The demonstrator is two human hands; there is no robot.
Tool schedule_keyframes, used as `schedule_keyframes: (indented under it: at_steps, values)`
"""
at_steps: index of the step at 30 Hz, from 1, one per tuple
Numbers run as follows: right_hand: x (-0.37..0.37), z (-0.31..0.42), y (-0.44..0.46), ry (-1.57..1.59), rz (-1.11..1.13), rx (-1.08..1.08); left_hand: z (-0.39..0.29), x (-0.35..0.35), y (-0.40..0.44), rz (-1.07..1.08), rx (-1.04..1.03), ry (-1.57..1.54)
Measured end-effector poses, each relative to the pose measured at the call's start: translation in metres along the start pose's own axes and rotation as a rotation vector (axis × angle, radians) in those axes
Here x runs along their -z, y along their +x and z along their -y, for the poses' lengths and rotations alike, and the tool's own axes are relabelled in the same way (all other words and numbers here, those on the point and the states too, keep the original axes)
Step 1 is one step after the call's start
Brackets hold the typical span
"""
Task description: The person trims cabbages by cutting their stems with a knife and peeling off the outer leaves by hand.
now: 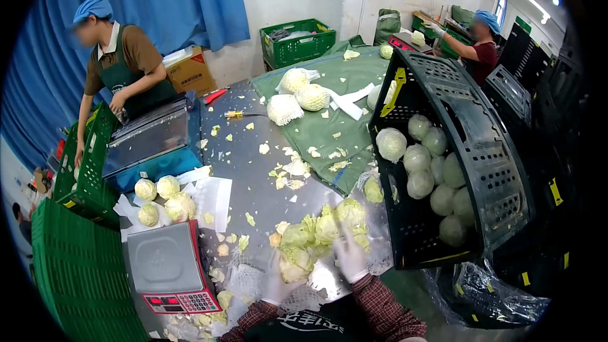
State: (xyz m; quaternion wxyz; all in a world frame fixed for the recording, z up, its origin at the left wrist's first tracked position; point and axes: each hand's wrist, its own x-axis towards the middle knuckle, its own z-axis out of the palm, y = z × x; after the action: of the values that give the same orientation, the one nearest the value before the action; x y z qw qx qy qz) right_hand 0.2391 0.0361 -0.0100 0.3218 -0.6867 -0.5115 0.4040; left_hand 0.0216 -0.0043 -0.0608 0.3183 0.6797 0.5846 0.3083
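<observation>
Both hands wear pale gloves and reach over the near part of the metal table. My left hand [276, 284] is against the near left side of a cabbage [296, 265]; its fingers are partly hidden by the cabbage and netting. My right hand [351, 256] is beside the leafy pile, its fingers apart and blurred by motion. Loose green leaves [307, 231] and another cabbage [351, 214] lie just beyond the hands. White foam netting [246, 278] rests left of my left hand.
A tipped black crate [500, 171] holds several wrapped cabbages at the right. Left are a scale [166, 258], unwrapped cabbages [180, 206] and stacked green crates [82, 278]. Netted cabbages [312, 97] lie on green cloth [329, 145]. Two co-workers work farther back.
</observation>
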Motion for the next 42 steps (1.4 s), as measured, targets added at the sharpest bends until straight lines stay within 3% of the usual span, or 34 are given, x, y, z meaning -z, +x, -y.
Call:
schedule_keyframes:
  at_steps: [2, 3, 4, 6, 7, 9, 10, 11, 12, 14, 15, 16, 18, 19, 20, 21, 22, 24, 25, 26, 27, 29, 31, 32, 34, 35, 36, 38, 42]
  values:
    - [-0.026, 0.012, -0.016, -0.338, -0.063, 0.414, 0.003, 0.002, 0.003, -0.004, -0.054, 0.062]
    - [-0.039, 0.009, -0.021, -0.542, 0.053, 0.365, 0.003, 0.004, 0.003, -0.013, -0.056, 0.057]
    - [-0.045, -0.001, -0.023, -0.548, 0.057, 0.376, 0.003, 0.007, 0.000, 0.002, -0.031, 0.036]
    - [-0.051, 0.008, -0.026, -0.257, 0.188, 0.421, 0.007, 0.007, -0.006, 0.002, 0.005, 0.022]
    - [-0.049, 0.010, -0.032, -0.222, 0.262, 0.337, 0.007, 0.004, -0.011, -0.061, 0.075, -0.027]
    - [-0.052, 0.018, -0.043, -0.320, 0.288, 0.371, 0.007, -0.003, -0.022, -0.124, 0.157, -0.077]
    - [-0.052, 0.020, -0.043, -0.425, 0.292, 0.413, 0.001, -0.004, -0.018, -0.115, 0.219, -0.384]
    - [-0.051, 0.011, -0.032, -0.435, 0.107, 0.667, -0.003, -0.003, -0.012, -0.100, 0.274, -0.691]
    - [-0.055, -0.002, -0.014, -0.486, 0.044, 0.661, -0.005, 0.000, -0.010, -0.105, 0.276, -0.694]
    - [-0.046, -0.008, 0.024, -0.472, -0.031, 0.554, -0.004, 0.009, -0.006, -0.126, 0.089, -0.145]
    - [-0.031, 0.003, 0.037, -0.524, 0.026, 0.243, 0.002, 0.010, -0.005, -0.106, 0.018, -0.233]
    - [-0.026, -0.004, 0.042, -0.524, 0.020, 0.249, 0.008, 0.007, -0.008, -0.110, 0.011, -0.233]
    - [-0.023, 0.007, 0.048, -0.672, -0.189, 0.465, 0.013, 0.007, -0.013, -0.097, 0.498, -0.599]
    - [-0.022, 0.008, 0.036, -0.594, -0.188, 0.438, 0.015, 0.003, -0.017, -0.105, 0.503, -0.598]
    - [-0.028, 0.017, 0.021, -0.594, -0.175, 0.440, 0.002, 0.001, -0.021, -0.105, 0.694, -1.062]
    - [-0.035, 0.021, 0.006, -0.364, -0.053, 0.354, -0.005, -0.002, -0.025, -0.101, 0.873, -1.534]
    - [-0.043, 0.020, -0.004, -0.137, 0.063, 0.263, -0.004, -0.004, -0.029, -0.107, 0.881, -1.540]
    - [-0.060, 0.006, -0.016, -0.171, 0.131, 0.305, 0.005, -0.007, -0.040, 0.094, 0.808, -1.313]
    - [-0.065, 0.001, -0.017, -0.198, 0.196, 0.348, 0.060, -0.031, -0.052, 0.160, 0.790, -1.294]
    - [-0.065, -0.002, -0.013, -0.198, 0.194, 0.346, 0.064, -0.026, -0.052, 0.164, 0.790, -1.293]
    - [-0.066, -0.004, -0.008, -0.209, 0.235, 0.339, 0.060, -0.018, -0.051, -0.109, 0.468, -0.898]
    - [-0.065, -0.006, -0.002, -0.218, 0.286, 0.328, 0.049, 0.004, -0.045, -0.355, 0.156, -0.482]
    - [-0.064, -0.002, 0.005, -0.245, 0.392, 0.391, 0.007, 0.053, -0.005, -0.065, -0.137, 0.149]
    - [-0.063, 0.000, 0.002, -0.248, 0.398, 0.395, 0.009, 0.053, 0.003, -0.071, -0.133, 0.148]
    - [-0.055, 0.010, -0.012, -0.259, 0.222, 0.419, 0.017, 0.047, 0.025, 0.321, -0.209, 0.060]
    - [-0.047, 0.014, -0.024, -0.300, 0.177, 0.434, 0.010, 0.048, 0.029, 0.362, -0.155, 0.105]
    - [-0.042, 0.012, -0.034, -0.307, 0.174, 0.433, 0.004, 0.042, 0.028, 0.361, -0.159, 0.099]
    - [-0.037, -0.004, -0.055, -0.309, 0.169, 0.399, -0.003, 0.023, 0.023, 0.164, 0.028, 0.182]
    - [-0.038, -0.023, -0.078, -0.460, 0.215, 0.368, -0.008, 0.004, 0.019, 0.069, 0.103, 0.196]
